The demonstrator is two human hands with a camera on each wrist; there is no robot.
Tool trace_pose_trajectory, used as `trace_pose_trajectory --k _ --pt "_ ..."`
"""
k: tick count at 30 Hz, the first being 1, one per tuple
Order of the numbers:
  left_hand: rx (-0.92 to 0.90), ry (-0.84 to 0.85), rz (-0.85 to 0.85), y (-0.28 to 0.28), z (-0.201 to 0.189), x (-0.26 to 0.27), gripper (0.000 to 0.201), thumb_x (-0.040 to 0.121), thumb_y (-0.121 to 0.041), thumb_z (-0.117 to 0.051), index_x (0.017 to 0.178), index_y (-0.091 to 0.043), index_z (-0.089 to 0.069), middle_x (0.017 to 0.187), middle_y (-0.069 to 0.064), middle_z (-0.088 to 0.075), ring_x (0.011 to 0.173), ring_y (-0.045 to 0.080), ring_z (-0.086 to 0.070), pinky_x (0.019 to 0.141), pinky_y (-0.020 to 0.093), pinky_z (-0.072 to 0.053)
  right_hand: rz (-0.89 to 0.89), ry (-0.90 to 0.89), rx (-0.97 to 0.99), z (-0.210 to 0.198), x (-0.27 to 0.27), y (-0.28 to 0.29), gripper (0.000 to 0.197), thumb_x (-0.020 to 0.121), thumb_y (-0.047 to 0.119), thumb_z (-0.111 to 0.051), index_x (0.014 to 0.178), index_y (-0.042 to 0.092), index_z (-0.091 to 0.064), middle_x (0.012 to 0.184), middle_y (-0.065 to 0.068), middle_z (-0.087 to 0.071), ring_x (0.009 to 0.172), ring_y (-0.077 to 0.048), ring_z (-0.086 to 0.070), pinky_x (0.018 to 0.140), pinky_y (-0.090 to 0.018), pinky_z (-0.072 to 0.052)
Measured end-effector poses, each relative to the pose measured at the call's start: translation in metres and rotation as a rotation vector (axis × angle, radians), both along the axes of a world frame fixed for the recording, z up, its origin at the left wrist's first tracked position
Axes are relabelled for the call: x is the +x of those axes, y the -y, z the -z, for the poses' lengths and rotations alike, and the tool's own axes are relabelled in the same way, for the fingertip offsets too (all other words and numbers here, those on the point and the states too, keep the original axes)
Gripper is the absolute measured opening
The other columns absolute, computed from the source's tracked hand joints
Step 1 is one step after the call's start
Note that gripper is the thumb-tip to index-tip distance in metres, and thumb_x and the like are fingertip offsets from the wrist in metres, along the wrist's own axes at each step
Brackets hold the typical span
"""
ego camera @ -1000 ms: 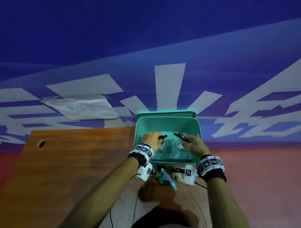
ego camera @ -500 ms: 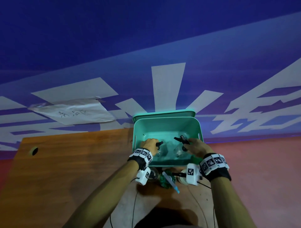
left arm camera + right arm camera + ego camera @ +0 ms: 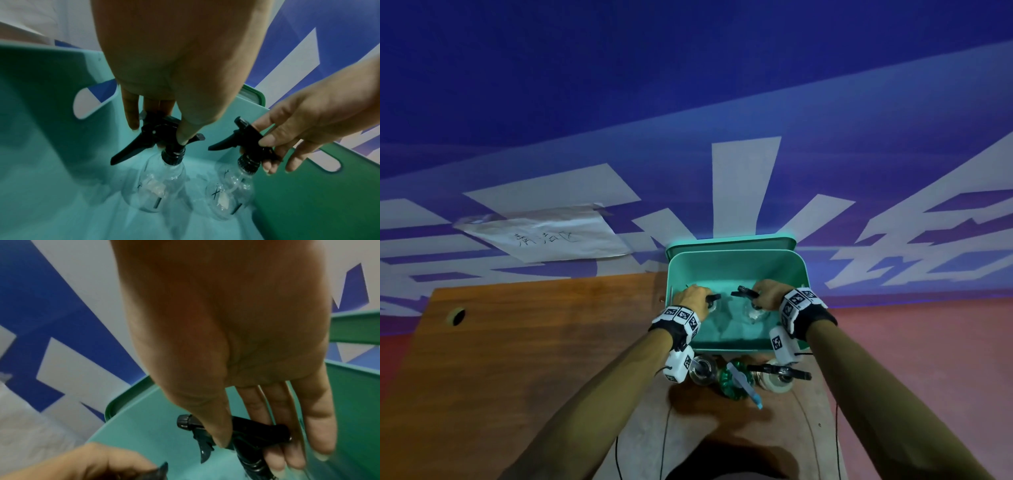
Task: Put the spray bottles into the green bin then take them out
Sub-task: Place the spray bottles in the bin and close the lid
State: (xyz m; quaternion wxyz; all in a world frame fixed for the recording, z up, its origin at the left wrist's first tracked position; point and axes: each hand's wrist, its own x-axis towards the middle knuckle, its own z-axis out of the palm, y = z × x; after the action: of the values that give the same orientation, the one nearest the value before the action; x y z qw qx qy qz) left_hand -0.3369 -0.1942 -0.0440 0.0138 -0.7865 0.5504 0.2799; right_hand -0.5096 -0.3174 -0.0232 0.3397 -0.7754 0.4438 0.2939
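Two clear spray bottles upright, side by side inside the green bin [image 3: 736, 270] at the bench [image 3: 534, 342] edge. Left hand [image 3: 174, 65] pinching the black trigger head of the left bottle [image 3: 154, 191]; right hand [image 3: 308, 126] pinching the head of the right bottle [image 3: 228, 198]. Three more bottles [image 3: 736, 377] on the bench just before the bin.

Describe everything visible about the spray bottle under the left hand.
The spray bottle is clear, rounded plastic with a black screw collar and black trigger head, faint printed marks and a label on its side. It stands upright inside the green bin, beside a matching bottle. The left hand pinches its trigger head from above.
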Motion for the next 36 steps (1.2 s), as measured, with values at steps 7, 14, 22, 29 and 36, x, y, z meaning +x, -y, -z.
trace_pose_trajectory --k 7,14,22,29,36 --pt "0.041 0.083 0.044 -0.003 0.006 0.000 0.030 0.094 -0.026 -0.055 0.122 -0.016 -0.061 0.116 0.012 -0.058 0.109 0.033 -0.059 0.093 0.042 -0.050 -0.057 -0.009 -0.072 0.009 0.001 -0.006 0.035 0.091 0.021 -0.059 0.122 0.007 -0.065 0.124 -0.013 -0.063 0.111 -0.031 -0.061 0.089 -0.035 -0.051" --pt "0.048 0.103 0.031 -0.001 0.002 0.002 0.038 0.093 -0.031 -0.056 0.127 -0.013 -0.057 0.122 0.011 -0.058 0.112 0.031 -0.057 0.096 0.041 -0.049 -0.087 0.006 -0.106 0.003 -0.002 -0.005 0.035 0.087 0.022 -0.063 0.118 0.007 -0.068 0.121 -0.013 -0.066 0.103 -0.027 -0.065 0.083 -0.033 -0.053" --pt "-0.065 0.006 -0.033 0.012 -0.024 0.021 0.059 0.091 -0.031 -0.063 0.144 -0.017 -0.042 0.141 0.008 -0.049 0.131 0.028 -0.047 0.109 0.043 -0.040 0.074 0.185 -0.079 -0.038 -0.010 0.027 0.035 0.101 0.038 -0.049 0.071 0.020 -0.056 0.072 0.004 -0.053 0.062 -0.012 -0.051 0.056 -0.026 -0.041" --pt "-0.254 -0.147 -0.376 0.030 -0.056 0.067 0.045 0.092 -0.030 -0.056 0.135 -0.028 -0.043 0.130 0.004 -0.060 0.110 0.027 -0.062 0.096 0.046 -0.052 0.776 0.440 0.001 -0.045 -0.011 0.078 0.035 0.097 0.032 -0.060 0.101 -0.002 -0.060 0.078 -0.019 -0.072 0.047 -0.018 -0.065 0.053 -0.030 -0.056" --pt "-0.181 -0.122 -0.365 0.028 -0.048 0.076 0.046 0.092 -0.031 -0.056 0.134 -0.035 -0.038 0.120 0.011 -0.064 0.096 0.030 -0.066 0.089 0.047 -0.055 1.348 0.681 0.399 -0.017 -0.008 0.086 0.020 0.100 0.024 -0.058 0.088 0.009 -0.052 0.056 -0.009 -0.068 0.058 -0.019 -0.073 0.041 -0.023 -0.050"
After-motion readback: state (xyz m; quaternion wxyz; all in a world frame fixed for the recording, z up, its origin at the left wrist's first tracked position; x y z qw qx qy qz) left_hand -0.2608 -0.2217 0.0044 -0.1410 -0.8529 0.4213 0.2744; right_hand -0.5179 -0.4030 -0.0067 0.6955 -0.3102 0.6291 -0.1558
